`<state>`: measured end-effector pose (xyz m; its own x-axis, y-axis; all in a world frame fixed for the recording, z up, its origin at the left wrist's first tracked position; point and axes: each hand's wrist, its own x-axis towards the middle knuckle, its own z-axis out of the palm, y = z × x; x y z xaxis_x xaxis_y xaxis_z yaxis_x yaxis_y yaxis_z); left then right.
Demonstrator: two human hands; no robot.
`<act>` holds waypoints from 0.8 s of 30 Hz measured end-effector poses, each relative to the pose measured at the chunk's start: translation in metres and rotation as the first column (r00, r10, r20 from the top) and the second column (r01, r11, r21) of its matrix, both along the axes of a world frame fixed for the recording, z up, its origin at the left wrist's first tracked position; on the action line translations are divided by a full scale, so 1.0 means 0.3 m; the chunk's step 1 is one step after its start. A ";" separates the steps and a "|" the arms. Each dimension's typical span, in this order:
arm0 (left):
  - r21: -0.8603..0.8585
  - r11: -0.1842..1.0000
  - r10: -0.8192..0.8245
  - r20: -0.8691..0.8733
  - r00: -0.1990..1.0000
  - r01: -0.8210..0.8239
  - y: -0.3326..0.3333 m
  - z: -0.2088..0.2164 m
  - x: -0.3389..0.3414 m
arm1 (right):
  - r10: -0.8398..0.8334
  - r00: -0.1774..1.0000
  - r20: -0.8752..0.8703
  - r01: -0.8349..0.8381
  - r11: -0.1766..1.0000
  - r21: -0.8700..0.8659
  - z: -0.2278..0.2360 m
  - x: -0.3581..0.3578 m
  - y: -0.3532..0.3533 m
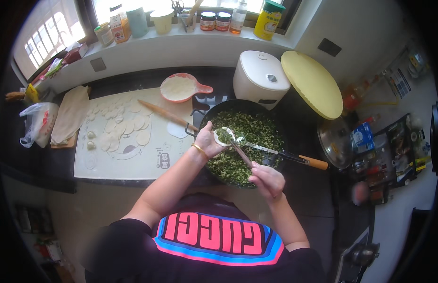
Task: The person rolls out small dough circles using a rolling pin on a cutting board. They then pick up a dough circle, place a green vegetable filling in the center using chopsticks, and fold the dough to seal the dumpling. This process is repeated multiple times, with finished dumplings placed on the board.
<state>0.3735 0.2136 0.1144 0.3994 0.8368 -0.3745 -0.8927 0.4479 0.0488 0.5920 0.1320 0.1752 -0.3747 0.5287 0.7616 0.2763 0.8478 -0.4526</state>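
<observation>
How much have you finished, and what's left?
The green filling looks chopped and several dough wrappers rolled flat. Now the left hand holds one wrapper with filling, the right hand a slim utensil. Flat wrappers on the mat seem left to fill.

At centre, one left hand (210,144), one right hand (268,180), one dough wrapper (218,138), one pan (241,106) — at top, two red jars (208,22), one yellow can (269,23).

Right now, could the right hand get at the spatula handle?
Probably yes: the handle juts out to the right of the right hand, with nothing visibly between them. But that hand holds a utensil, which it would likely have to put down first.
</observation>
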 end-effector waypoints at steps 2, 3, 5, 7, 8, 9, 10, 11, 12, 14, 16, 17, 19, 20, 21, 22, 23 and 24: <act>0.045 0.999 -0.005 0.010 1.000 0.004 -0.010 -0.006 -0.003 | -0.029 0.990 -0.141 0.011 0.992 -0.126 0.011 0.010 0.009; 0.076 0.997 -0.010 0.018 1.000 0.009 -0.018 -0.009 -0.004 | -0.119 0.973 -0.199 0.071 0.970 -0.231 0.000 0.027 0.019; 0.104 0.993 -0.050 -0.017 0.999 0.051 -0.032 0.006 -0.005 | -0.263 0.836 -0.481 -0.033 0.851 -0.524 0.004 0.027 0.036; 0.096 0.987 -0.117 -0.101 0.988 0.126 -0.055 0.049 -0.006 | -0.365 0.737 -0.569 -0.111 0.764 -0.635 -0.023 0.063 0.082; 0.107 0.985 -0.124 -0.100 0.987 0.135 -0.058 0.050 -0.010 | -0.415 0.690 -0.593 -0.164 0.708 -0.687 -0.025 0.070 0.101; 0.117 0.983 -0.132 -0.099 0.986 0.144 -0.062 0.051 -0.014 | -0.435 0.672 -0.600 -0.202 0.672 -0.713 -0.027 0.072 0.111; 0.128 0.980 -0.140 -0.097 0.985 0.152 -0.065 0.051 -0.018 | -0.455 0.653 -0.605 -0.241 0.633 -0.736 -0.029 0.073 0.118; 0.124 0.979 -0.148 -0.130 0.980 0.165 -0.067 0.050 -0.020 | -0.477 0.635 -0.608 -0.278 0.594 -0.755 -0.034 0.074 0.123; 0.119 0.977 -0.157 -0.163 0.974 0.177 -0.068 0.049 -0.021 | -0.501 0.626 -0.598 -0.294 0.558 -0.776 -0.050 0.075 0.131; 0.112 0.976 -0.162 -0.191 0.968 0.185 -0.070 0.044 -0.026 | -0.512 0.644 -0.568 -0.277 0.537 -0.797 -0.060 0.073 0.133; 0.110 0.978 -0.155 -0.185 0.970 0.178 -0.069 0.033 -0.032 | -0.502 0.656 -0.564 -0.280 0.532 -0.799 -0.068 0.083 0.139; 0.108 0.979 -0.152 -0.186 0.971 0.174 -0.071 0.034 -0.034 | -0.488 0.657 -0.575 -0.291 0.539 -0.790 -0.071 0.100 0.145; 0.104 0.981 -0.145 -0.188 0.971 0.167 -0.074 0.039 -0.038 | -0.473 0.652 -0.592 -0.312 0.545 -0.778 -0.073 0.109 0.152; 0.106 0.979 -0.151 -0.179 0.972 0.171 -0.072 0.036 -0.041 | -0.475 0.644 -0.599 -0.321 0.543 -0.776 -0.066 0.107 0.159; 0.109 0.978 -0.156 -0.170 0.973 0.176 -0.069 0.028 -0.045 | -0.476 0.637 -0.606 -0.331 0.541 -0.773 -0.062 0.105 0.161; 0.111 0.977 -0.162 -0.160 0.974 0.181 -0.067 0.021 -0.047 | -0.483 0.639 -0.599 -0.321 0.540 -0.778 -0.060 0.105 0.158; 0.111 0.977 -0.162 -0.164 0.973 0.181 -0.066 0.018 -0.051 | -0.490 0.641 -0.592 -0.312 0.538 -0.783 -0.057 0.104 0.156; 0.110 0.977 -0.161 -0.169 0.972 0.181 -0.065 0.016 -0.053 | -0.496 0.643 -0.584 -0.303 0.536 -0.788 -0.055 0.102 0.154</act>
<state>0.3575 0.1939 0.1191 0.4846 0.8052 -0.3418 -0.7800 0.5747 0.2478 0.6227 0.1781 0.1588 0.1350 0.9896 -0.0496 -0.3980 0.0083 -0.9173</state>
